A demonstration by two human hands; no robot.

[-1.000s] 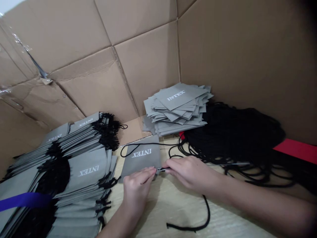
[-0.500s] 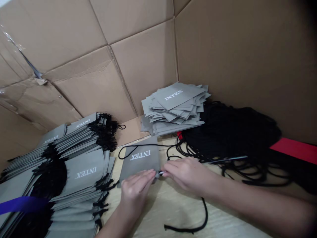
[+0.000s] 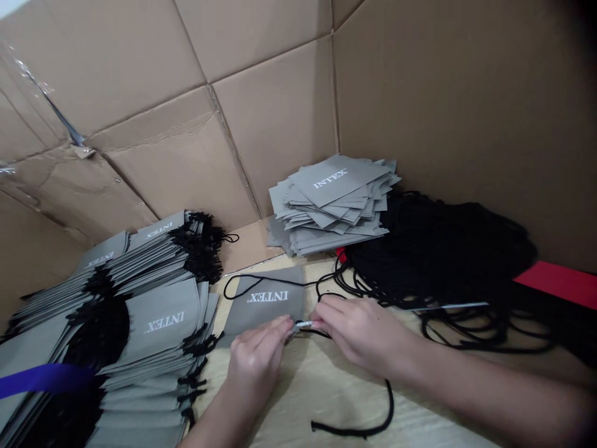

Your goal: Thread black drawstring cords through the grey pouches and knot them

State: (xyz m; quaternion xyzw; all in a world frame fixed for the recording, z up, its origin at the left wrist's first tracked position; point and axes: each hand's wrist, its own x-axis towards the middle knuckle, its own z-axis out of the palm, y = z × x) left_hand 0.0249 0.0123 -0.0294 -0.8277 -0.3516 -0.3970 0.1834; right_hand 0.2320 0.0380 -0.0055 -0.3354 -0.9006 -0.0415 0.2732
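In the head view a grey fabric pouch (image 3: pixel 268 308) printed INTEX lies flat on the table, its lettering upside down. My left hand (image 3: pixel 261 345) is closed, fingertips pinching the pouch's near right corner. Against those fingertips my right hand (image 3: pixel 357 326) is closed on a long thin metal rod (image 3: pixel 305 324), whose other end sticks out past the hand to the right. A black cord (image 3: pixel 275 278) loops over the pouch's far side. More black cord (image 3: pixel 389 398) hangs below my right hand, its cut end on the table. Where rod and cord meet is hidden by my fingers.
Pouches with black cord ends (image 3: pixel 161 320) are stacked at the left, with a purple strap (image 3: pixel 41 381) across some. A pile of cordless pouches (image 3: pixel 333 199) stands at the back beside a heap of black cords (image 3: pixel 457 249). Cardboard walls (image 3: pixel 275 112) enclose the table.
My right hand has shifted slightly right with the rod, and more of the rod shows between the hands. A stretch of black cord now shows just below it. My left hand keeps its pinch.
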